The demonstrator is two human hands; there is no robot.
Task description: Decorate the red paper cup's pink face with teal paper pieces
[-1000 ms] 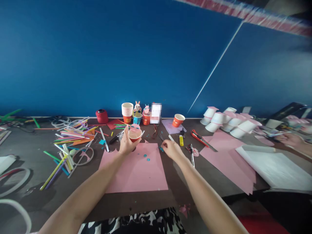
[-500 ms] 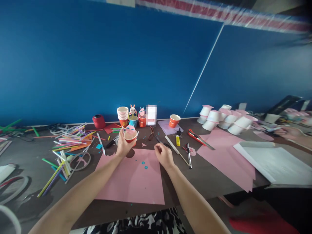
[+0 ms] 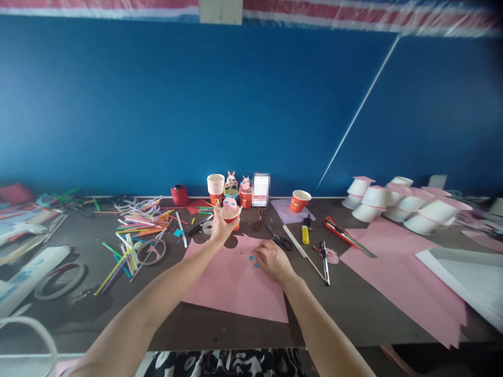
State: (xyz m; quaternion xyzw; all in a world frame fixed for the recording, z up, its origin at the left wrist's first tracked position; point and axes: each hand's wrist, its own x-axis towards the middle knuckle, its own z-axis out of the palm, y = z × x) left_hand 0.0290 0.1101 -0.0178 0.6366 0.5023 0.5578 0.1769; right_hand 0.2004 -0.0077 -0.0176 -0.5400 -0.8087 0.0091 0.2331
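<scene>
My left hand [image 3: 222, 229] is wrapped round a red paper cup [image 3: 231, 213] with a pale inside. A pink paper face [image 3: 229, 203] with blue parts stands up at the cup's rim. Under both hands lies a pink paper sheet [image 3: 231, 285] with round notches cut in its far edge. My right hand [image 3: 274, 262] rests over the sheet's right side, fingers bent and drawn together. Its fingertips are beside two small blue paper rings [image 3: 252, 257]; anything between them is too small to make out. Scissors [image 3: 281, 240] lie just beyond that hand.
Behind stand stacked cups [image 3: 216, 186], finished cup figures [image 3: 245, 193] and a single red cup [image 3: 301, 201]. Pipe-cleaner-like coloured sticks [image 3: 137, 222] are heaped left. To the right lie a black pen [image 3: 324, 262], a red cutter knife [image 3: 346, 234], pink sheets [image 3: 396, 272] and white cups [image 3: 373, 201].
My right hand has moved from the pink sheet's right edge onto the sheet, close to the blue rings. My left hand still holds the cup. The view has turned left.
</scene>
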